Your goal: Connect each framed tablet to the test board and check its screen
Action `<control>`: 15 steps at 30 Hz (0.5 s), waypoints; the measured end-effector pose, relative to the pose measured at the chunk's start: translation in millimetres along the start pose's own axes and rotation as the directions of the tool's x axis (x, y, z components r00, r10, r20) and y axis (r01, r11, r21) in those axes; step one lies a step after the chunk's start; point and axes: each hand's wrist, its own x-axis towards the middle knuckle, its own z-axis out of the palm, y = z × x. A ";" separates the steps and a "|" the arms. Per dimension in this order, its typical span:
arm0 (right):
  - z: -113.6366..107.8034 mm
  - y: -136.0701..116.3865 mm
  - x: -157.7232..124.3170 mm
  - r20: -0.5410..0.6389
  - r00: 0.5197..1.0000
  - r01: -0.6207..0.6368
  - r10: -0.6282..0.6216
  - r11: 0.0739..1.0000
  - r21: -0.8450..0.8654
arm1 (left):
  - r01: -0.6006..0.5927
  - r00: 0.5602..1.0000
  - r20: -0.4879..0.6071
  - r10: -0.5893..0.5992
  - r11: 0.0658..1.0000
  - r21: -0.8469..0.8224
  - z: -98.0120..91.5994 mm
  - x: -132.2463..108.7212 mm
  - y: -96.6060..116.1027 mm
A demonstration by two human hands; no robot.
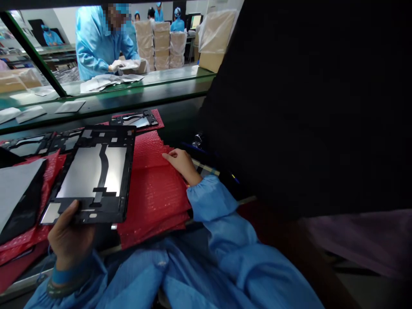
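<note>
My left hand (pixel 69 236) grips the near edge of a flat black frame with silver metal panels (pixel 93 174), holding it tilted above the bench. My right hand (pixel 180 164) rests on the right edge of a stack of red bubble-wrap sheets (pixel 152 189), fingers curled together and touching the top sheet. Both arms wear blue sleeves.
More black frames (pixel 135 119) lie on red wrap on the dark belt further back and at the left (pixel 28 146). A dark slab with a grey sheet (pixel 17 193) sits at the left. A large black shape (pixel 305 107) fills the right. A person in blue (pixel 99 43) handles white sheets beyond.
</note>
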 end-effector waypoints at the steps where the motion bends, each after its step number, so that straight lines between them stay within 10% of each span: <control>1: 4.4 -3.5 2.2 0.006 1.000 0.004 -0.004 1.000 -0.003 | -0.003 1.000 -0.020 0.003 1.000 -0.013 1.3 -1.6 0.9; 15: 33.1 -32.0 16.1 0.021 0.990 0.142 -0.140 0.978 -0.151 | 0.004 0.997 -0.076 -0.015 0.989 -0.146 8.9 -9.5 -12.1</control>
